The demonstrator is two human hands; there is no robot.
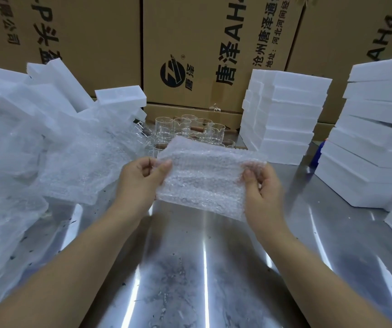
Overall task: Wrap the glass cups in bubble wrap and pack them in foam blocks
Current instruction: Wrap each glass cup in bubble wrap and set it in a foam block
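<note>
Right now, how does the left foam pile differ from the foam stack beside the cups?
The foam pile lies jumbled and tilted; the foam stack is neat and level. The pile is partly under bubble wrap; the stack stands bare. Both are white blocks.

One head-worn view here, wide-angle, looking forward and down from close above the hands, steel table beneath them, cardboard boxes beyond.

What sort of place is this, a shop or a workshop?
Probably a warehouse packing bench: tall printed cardboard cartons stand behind a steel table, with stacks of white foam blocks, loose glass cups and bubble wrap.
</note>
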